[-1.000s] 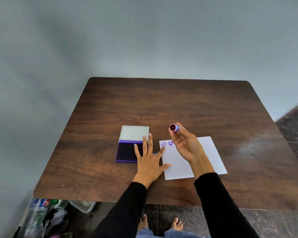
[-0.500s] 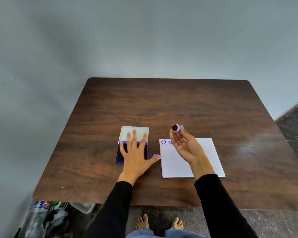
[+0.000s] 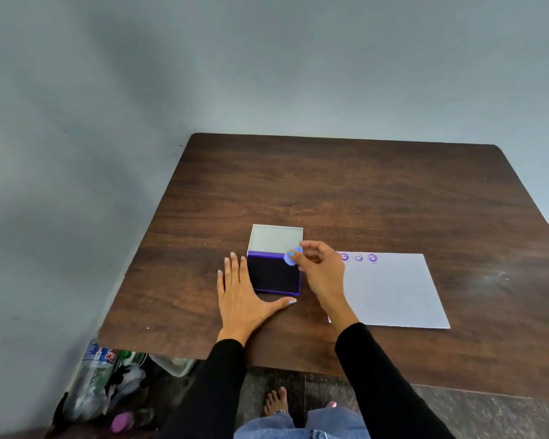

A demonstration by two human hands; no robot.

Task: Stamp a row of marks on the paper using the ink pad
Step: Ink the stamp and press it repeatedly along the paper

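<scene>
Dark wood table (image 3: 346, 191) filled my feed, grey wall behind. The left hand (image 3: 241, 299) lay flat, palm down, fingers spread and holding nothing; its fingers ran along the left side of the ink pad (image 3: 274, 275) and the thumb reached out under the pad's near edge, touching or nearly so, I couldn't tell which. The right hand (image 3: 320, 267) came in from the right, wrist crossing the near-left corner of the paper (image 3: 393, 293), fingertips pinched on the round stamp (image 3: 291, 257). The stamp was blurred, sitting over the far-right part of the pad near the hinge; I couldn't tell whether it was pressed into the ink or just above it. The pad lay open, dark inked face toward me, pale lid (image 3: 274, 237) folded back flat on the table behind it. The paper lay just right of the pad, long side toward me, with three purple smiley marks (image 3: 358, 257) in a row along its far edge, starting at the left; the right hand covered that far-left corner, so anything under it was hidden. Both sleeves were black. Below the table edge I saw bare feet (image 3: 276, 400), blue jeans, and plastic bottles (image 3: 105, 375) on the floor at the left.
</scene>
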